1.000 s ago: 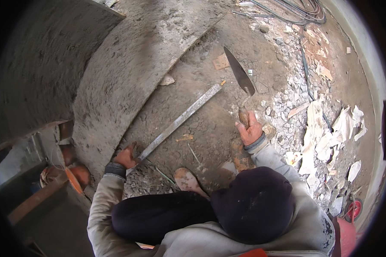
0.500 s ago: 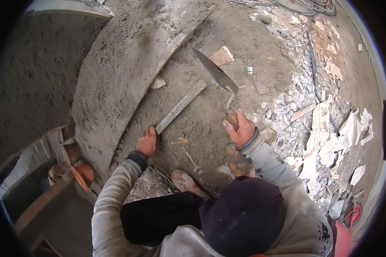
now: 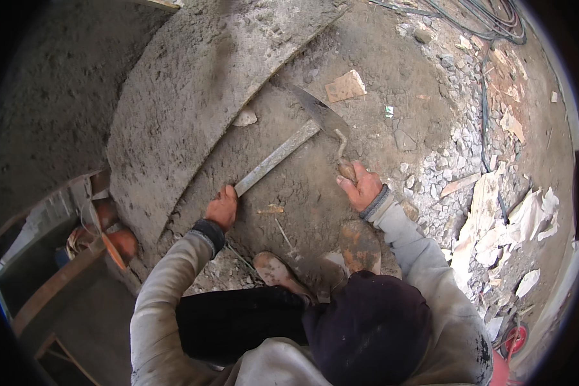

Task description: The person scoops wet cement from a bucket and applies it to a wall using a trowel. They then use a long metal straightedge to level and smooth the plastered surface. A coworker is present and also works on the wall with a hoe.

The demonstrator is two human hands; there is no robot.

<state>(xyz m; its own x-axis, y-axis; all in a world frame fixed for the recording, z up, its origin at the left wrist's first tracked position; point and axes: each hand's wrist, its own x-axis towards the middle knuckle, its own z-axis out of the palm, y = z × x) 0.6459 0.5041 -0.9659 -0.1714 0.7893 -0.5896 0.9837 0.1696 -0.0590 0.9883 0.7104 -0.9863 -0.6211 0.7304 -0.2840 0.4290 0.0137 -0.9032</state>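
Observation:
My left hand (image 3: pixel 222 208) is closed around the near end of a long, flat, greyish straight bar (image 3: pixel 278 157), which points away to the right above the dirt ground. My right hand (image 3: pixel 362 187) grips the wooden handle of a pointed trowel (image 3: pixel 320 111). The trowel's blade points to the far left, its tip close to the edge of a rough, grey, mortar-like slab (image 3: pixel 193 83). The bar's far end lies right beside the blade; whether they touch, I cannot tell.
A broken tile piece (image 3: pixel 345 86) and a pale stone chip (image 3: pixel 245 116) lie on the dirt. Rubble (image 3: pixel 453 154), torn white paper (image 3: pixel 479 222) and black cables (image 3: pixel 485 103) spread along the right. An orange container (image 3: pixel 120 246) stands at the lower left, beside wooden boards.
The trowel has moved left toward the slab's edge, bringing its blade nearer the bar's far end. The view has shifted slightly. Both hands keep their grips.

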